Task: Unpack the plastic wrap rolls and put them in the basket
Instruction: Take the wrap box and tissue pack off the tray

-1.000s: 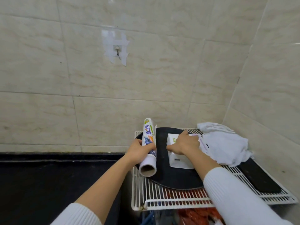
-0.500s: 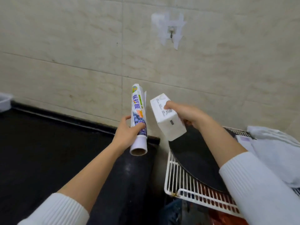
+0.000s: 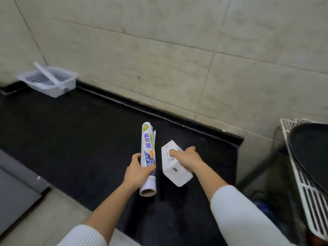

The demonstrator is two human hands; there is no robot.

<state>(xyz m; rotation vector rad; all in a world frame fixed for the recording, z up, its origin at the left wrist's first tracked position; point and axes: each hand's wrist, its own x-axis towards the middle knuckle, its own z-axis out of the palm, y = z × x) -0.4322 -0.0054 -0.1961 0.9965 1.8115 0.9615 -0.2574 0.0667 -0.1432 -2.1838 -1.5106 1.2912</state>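
My left fingers [image 3: 136, 158] are curled around the lower part of a long white plastic wrap roll with a blue and orange printed label [image 3: 148, 155], the thumb pressed across its label; the left hand [image 3: 137, 172] holds it tilted, its open cardboard core end pointing back toward me and its far end pointing toward the beige tiled wall [image 3: 177, 59]. My right fingers [image 3: 173, 153] are clamped on a white rectangular paper-wrapped pack [image 3: 174, 170], gripped from above by my right hand [image 3: 188, 159]. I cannot read what the pack contains.

I take the black stone counter [image 3: 79, 139] as my landmark. Both held things hang above its near right part, just beside each other without touching, the roll to the left of the pack. At the counter's far left corner, against the wall, sits a translucent white plastic basket with a perforated bottom [image 3: 51, 80], well apart from my hands; a white flat piece leans inside it. Off the counter's right end stands a white wire rack [image 3: 301, 174] carrying a round black pan [image 3: 312, 151]. Both of my forearms are bare, with white ribbed sleeves pushed up.
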